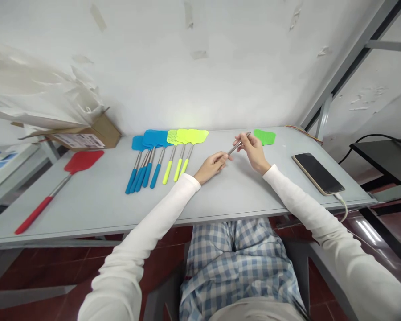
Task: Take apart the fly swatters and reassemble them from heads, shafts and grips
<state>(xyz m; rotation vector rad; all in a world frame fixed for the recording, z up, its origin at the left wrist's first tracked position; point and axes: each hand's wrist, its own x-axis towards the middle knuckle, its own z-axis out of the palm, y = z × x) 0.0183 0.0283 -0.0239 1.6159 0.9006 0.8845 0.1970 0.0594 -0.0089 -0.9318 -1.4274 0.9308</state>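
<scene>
A thin silver metal rod (235,147) slants up to the right between my hands, just above the table. My left hand (211,167) is closed around its lower end, hiding that part. Higher up, the fingers of my right hand (253,151) pinch the same rod near its upper tip. Just behind my right hand is a green fly swatter head (264,137); whether anything joins it is hidden. To the left of my hands lie several yellow fly swatters (192,136) and several blue fly swatters (153,138), side by side with handles toward me.
A red fly swatter (83,161) lies at the table's left. Behind it, a cardboard box (96,136) stands against the wall. On the right, a phone (318,174) with a white cable (341,200) rests near the front edge of the grey table (240,200).
</scene>
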